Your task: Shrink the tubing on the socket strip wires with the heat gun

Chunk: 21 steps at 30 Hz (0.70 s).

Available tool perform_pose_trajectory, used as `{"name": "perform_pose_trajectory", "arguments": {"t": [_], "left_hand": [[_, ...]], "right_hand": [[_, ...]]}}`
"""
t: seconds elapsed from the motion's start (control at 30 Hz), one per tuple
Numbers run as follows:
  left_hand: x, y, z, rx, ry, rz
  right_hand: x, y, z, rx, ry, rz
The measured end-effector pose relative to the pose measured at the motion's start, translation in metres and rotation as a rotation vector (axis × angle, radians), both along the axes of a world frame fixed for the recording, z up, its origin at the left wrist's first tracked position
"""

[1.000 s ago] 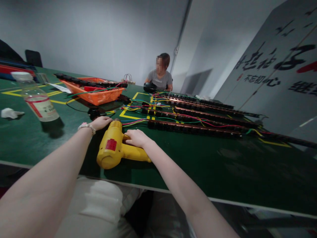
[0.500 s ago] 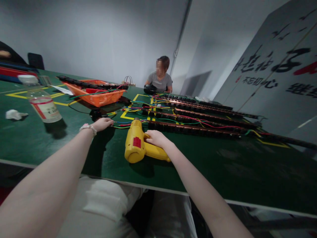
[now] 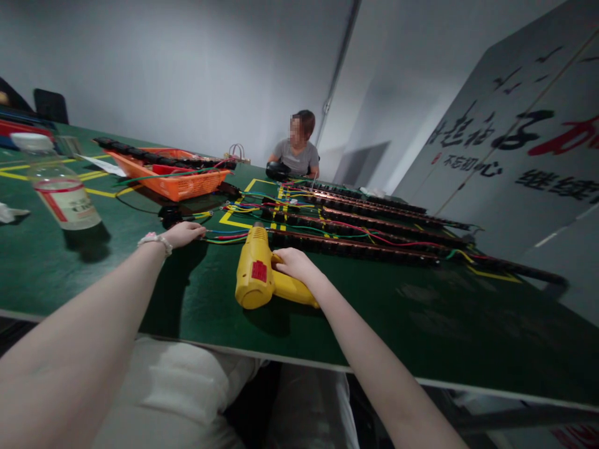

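**Yellow heat gun gripped at the near edge of the green bench**

Nearest the camera, on the green table (image 3: 421, 324), the right hand (image 3: 292, 265) is curled over the handle of the yellow heat gun (image 3: 256, 274), fingers wrapped where handle meets body; the tool lies on its side with its nozzle aimed away toward the wiring, likely so hot air would go away from the person; just left, the left hand (image 3: 183, 234) rests low on the table, fingers drawn loosely together at the ends of the coloured wires (image 3: 229, 237), seemingly pinching or steadying them, though whether it truly has hold of 1 cannot be told; a pale bracelet (image 3: 154, 240) circles that wrist; beyond, several long black socket strips (image 3: 355, 246) lie in parallel rows, wires trailing from their near ends, laid out side by side within reach; farther left stand a clear plastic bottle (image 3: 60, 193) and an orange basket (image 3: 180, 181) holding more strips; at the far end another person (image 3: 294, 149) sits at the same table.
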<state>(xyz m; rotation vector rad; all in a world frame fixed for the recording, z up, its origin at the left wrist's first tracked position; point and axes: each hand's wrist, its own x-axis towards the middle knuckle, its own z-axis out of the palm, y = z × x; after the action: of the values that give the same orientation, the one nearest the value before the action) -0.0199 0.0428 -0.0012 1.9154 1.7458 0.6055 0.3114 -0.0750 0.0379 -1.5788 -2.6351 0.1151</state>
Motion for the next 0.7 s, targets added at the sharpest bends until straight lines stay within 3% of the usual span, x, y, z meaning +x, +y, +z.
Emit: {"name": "perform_pose_trajectory", "arguments": {"t": [0.17, 0.33, 0.7], "left_hand": [[-0.001, 0.005, -0.004, 0.001, 0.016, 0.021], [-0.001, 0.004, -0.005, 0.042, 0.054, 0.023], [0.005, -0.008, 0.006, -0.009, 0.001, 0.035]], "right_hand": [[-0.023, -0.001, -0.003, -0.013, -0.024, -0.010], [-0.059, -0.003, 0.000, -0.030, -0.053, 0.078], [-0.106, -0.002, -0.003, 0.002, -0.004, 0.209]]}}
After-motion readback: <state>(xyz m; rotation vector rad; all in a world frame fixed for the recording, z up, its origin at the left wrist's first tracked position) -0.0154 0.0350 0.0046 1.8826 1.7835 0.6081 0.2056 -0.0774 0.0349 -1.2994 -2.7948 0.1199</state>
